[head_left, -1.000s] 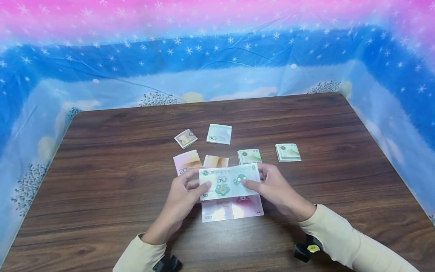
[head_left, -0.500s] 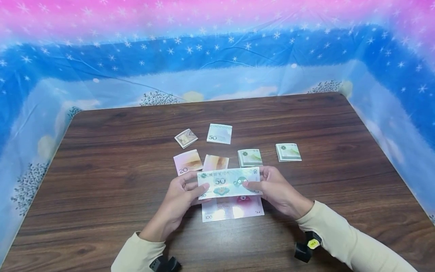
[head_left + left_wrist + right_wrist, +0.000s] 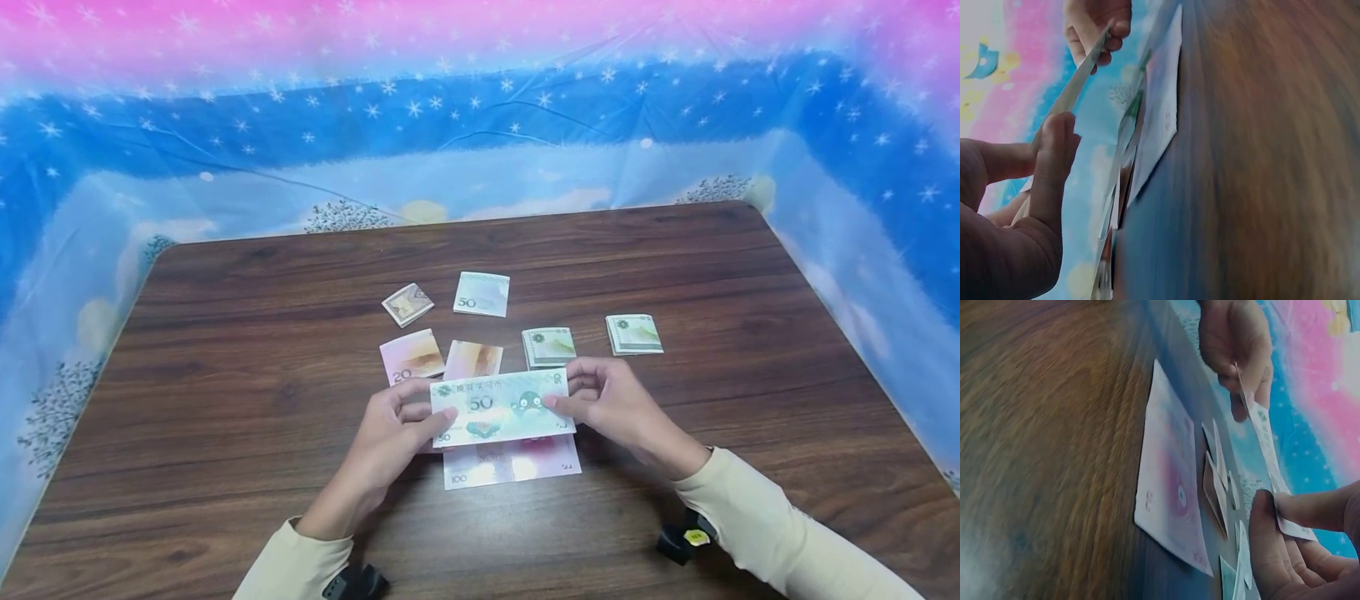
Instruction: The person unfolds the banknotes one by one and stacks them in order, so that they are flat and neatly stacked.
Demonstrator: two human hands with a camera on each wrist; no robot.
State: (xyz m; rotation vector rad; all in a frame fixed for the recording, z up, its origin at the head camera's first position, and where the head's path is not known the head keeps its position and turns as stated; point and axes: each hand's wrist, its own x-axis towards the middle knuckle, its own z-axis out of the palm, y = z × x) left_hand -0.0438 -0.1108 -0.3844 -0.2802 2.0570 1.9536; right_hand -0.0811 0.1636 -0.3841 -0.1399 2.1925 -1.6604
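An unfolded green play banknote marked 50 is held up above the table between both hands. My left hand pinches its left end, thumb in front and fingers behind. At the other end my right hand pinches it the same way, thumb beside a printed cartoon figure. Below and partly behind it, a pink banknote marked 100 lies spread on the table. In the right wrist view, the green banknote appears nearly edge-on, apart from the flat pink banknote.
Beyond the hands lie a folded 20 note, a folded orange-pink note, two folded green notes, a folded 50 note and a small folded brown note. A patterned cloth surrounds the brown wooden table.
The green banknote has shifted slightly left and down with the left hand. My right thumb has slid outward toward the note's right edge, uncovering more of the cartoon figure. The other notes stay put.
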